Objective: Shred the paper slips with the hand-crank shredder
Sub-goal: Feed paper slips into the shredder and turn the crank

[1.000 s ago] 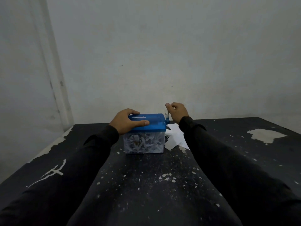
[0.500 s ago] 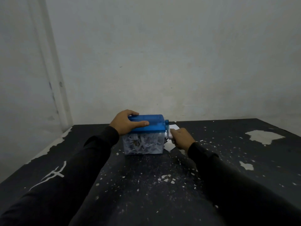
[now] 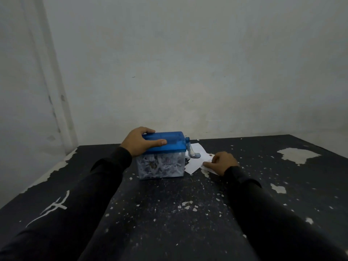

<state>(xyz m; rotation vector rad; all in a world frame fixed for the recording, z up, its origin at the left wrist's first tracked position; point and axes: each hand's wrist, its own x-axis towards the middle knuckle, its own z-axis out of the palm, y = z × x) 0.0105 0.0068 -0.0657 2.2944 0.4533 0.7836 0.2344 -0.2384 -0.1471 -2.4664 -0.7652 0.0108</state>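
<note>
Pretty far along by the looks of it: the shredder (image 3: 162,155) bin is packed with shreds, sitting mid-table. It's steadied by the left hand (image 3: 140,143), fingers curled over the blue lid. A few paper slips (image 3: 195,161) are left at its 3 o'clock, under the crank (image 3: 191,150). One is being pinched by the right hand (image 3: 221,162). Lots of open table (image 3: 263,185) is seen from 3 to 6 o'clock; the wall sits close at 12.

Plastic, paper and flaking paint under my hands.
My shredder (image 3: 162,155): glossy blue lid, clear bin; matt paper slips (image 3: 195,161); rough, chipped black table (image 3: 169,213).
</note>
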